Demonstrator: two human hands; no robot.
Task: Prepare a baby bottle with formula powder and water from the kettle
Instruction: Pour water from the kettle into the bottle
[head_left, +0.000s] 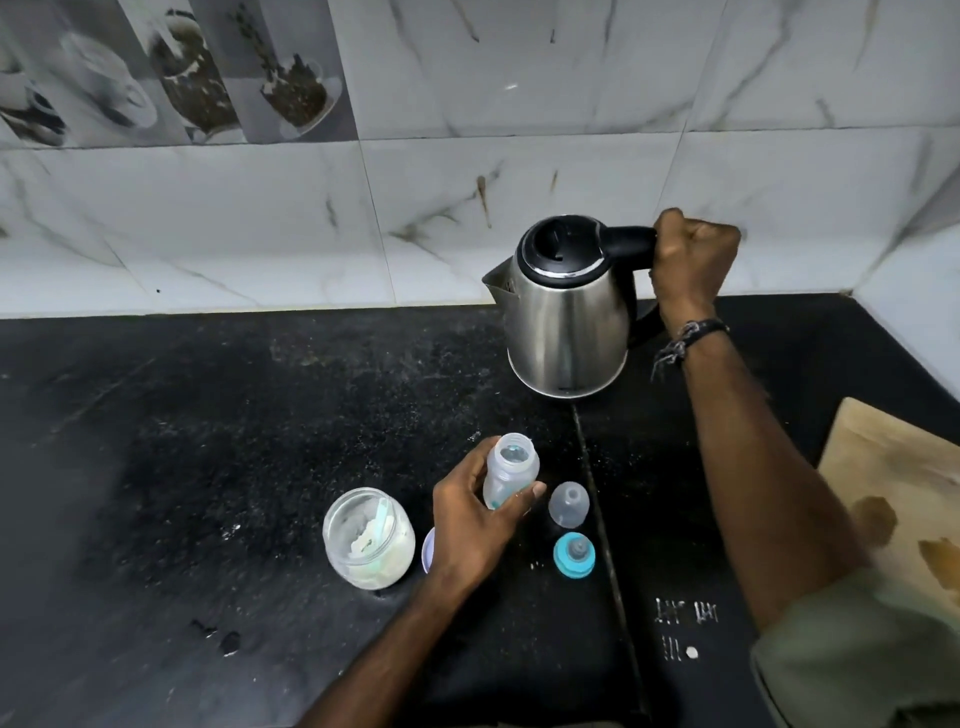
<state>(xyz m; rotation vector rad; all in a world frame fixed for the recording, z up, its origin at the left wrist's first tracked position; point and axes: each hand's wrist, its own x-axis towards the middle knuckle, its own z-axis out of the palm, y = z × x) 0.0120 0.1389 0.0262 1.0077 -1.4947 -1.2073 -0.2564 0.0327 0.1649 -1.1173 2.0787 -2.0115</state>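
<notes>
A steel kettle (569, 322) with a black lid stands at the back of the black counter, spout pointing left. My right hand (691, 257) grips its black handle. Nearer to me, my left hand (475, 519) holds the open clear baby bottle (511, 465) upright on the counter. An open glass jar (369, 538) of pale formula powder with a scoop inside stands left of that hand. Right of the bottle lie the clear bottle cap (569, 504) and the teal ring with its nipple (574, 555).
A jar lid (427, 548) shows partly behind my left wrist. A wooden board (893, 493) lies at the right edge. The marble-tiled wall (363, 223) rises just behind the kettle. A seam (597, 499) runs down the counter.
</notes>
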